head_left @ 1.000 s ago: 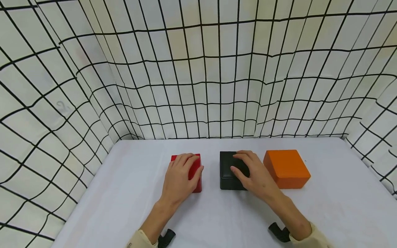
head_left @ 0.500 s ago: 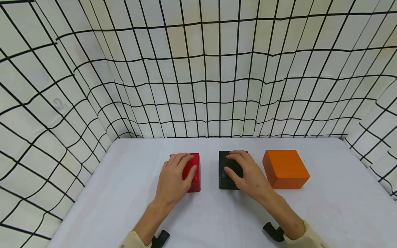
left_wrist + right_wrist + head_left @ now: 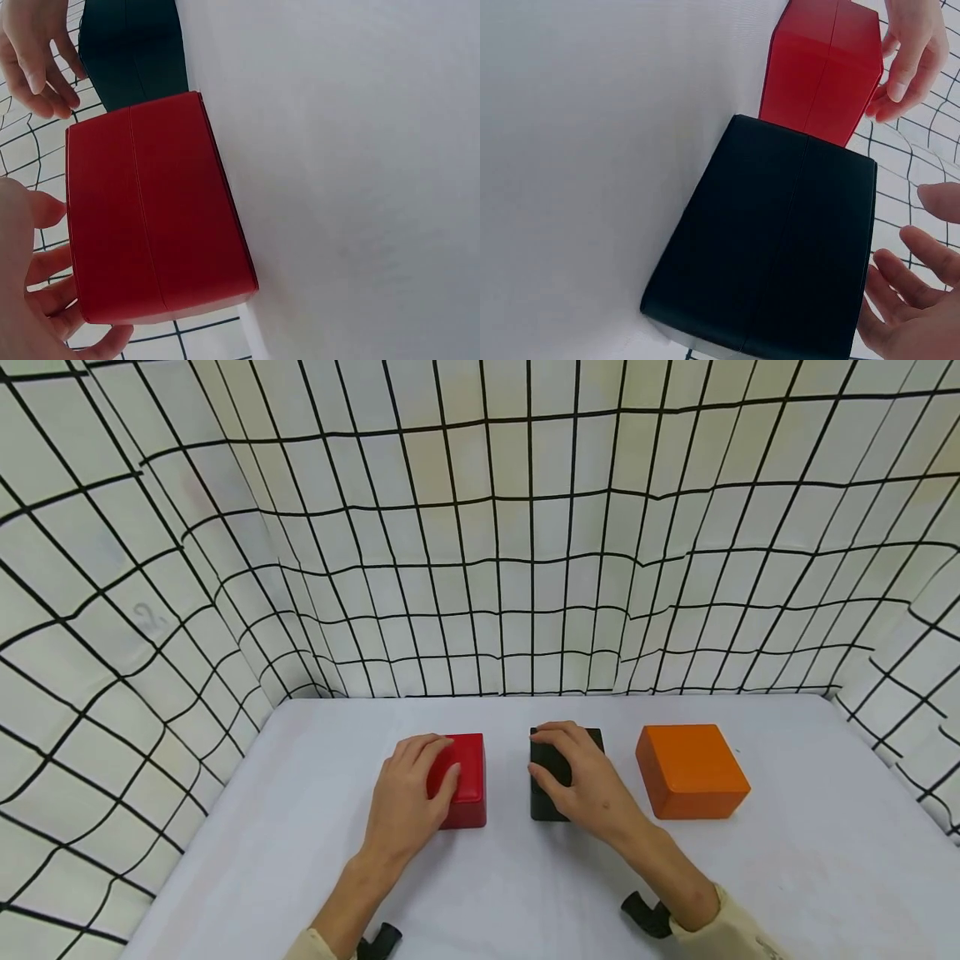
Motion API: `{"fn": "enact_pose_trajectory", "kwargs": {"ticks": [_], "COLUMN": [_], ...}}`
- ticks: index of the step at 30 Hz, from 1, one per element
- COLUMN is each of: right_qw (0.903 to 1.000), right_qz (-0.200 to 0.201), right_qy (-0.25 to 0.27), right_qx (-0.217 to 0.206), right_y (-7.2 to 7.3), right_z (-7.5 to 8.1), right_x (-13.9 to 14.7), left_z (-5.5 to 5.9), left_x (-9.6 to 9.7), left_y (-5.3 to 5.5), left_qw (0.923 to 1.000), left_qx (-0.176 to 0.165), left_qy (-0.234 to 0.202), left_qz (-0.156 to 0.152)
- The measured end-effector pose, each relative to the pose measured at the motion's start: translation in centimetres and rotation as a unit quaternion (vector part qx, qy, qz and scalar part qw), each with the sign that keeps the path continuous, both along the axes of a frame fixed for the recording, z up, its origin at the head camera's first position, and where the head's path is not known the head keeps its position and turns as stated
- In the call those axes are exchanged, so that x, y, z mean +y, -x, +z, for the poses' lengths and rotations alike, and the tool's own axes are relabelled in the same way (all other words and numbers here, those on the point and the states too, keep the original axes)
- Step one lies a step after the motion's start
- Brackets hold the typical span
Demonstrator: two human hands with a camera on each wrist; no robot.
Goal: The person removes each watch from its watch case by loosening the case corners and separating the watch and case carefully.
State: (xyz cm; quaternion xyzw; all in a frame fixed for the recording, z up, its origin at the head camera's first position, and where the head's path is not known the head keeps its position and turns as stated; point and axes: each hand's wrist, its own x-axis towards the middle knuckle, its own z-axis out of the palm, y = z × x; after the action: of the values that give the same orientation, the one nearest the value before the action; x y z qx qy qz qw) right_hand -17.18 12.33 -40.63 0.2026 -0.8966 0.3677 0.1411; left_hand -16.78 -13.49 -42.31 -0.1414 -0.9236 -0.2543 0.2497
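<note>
- Left hand (image 3: 408,789): fingers and thumb apart, lightly bent, over the left part of the red box; whether the fingertips touch it I cannot tell.
- Right hand (image 3: 592,781): thumb and fingers likewise apart, arched over the black box; contact again cannot be told.
- Red box (image 3: 154,214): beneath the left hand and reaching out to its right; bright, smooth, slightly glossy; crisp edges, softly rounded corners; a fine seam line crosses one side.
- Black box (image 3: 772,240): beneath the right hand and showing to its left; very dark, smooth, of similar shape; a faint seam on its side.
- Orange box (image 3: 693,768): just right of the right hand; flat-topped, plain-sided.
- White table (image 3: 255,860): under both hands; black-lined netting (image 3: 510,568) rises beyond them.
</note>
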Motion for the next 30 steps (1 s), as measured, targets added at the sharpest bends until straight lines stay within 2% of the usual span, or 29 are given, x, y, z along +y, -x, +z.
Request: {"fn": "enact_pose_trajectory", "kwargs": {"ticks": [10, 21, 30], "right_qw": [0.9996, 0.9988, 0.9988], "right_qz": [0.012, 0.032, 0.037], "right_qy": [0.011, 0.034, 0.029], "right_qx": [0.023, 0.018, 0.011], "right_y": [0.1, 0.1, 0.3], "right_z": [0.3, 0.1, 0.0], "right_x": [-0.6, -1.4, -1.9], "left_z": [-0.1, -0.3, -0.1], "left_x": [-0.8, -1.3, -1.6], "left_y": [0.0, -0.3, -0.4], "left_qw": [0.9999, 0.9977, 0.9937], "left_qx": [-0.004, -0.062, -0.102], "left_qy": [-0.009, -0.024, -0.039], "left_qz": [0.005, 0.015, 0.023]}}
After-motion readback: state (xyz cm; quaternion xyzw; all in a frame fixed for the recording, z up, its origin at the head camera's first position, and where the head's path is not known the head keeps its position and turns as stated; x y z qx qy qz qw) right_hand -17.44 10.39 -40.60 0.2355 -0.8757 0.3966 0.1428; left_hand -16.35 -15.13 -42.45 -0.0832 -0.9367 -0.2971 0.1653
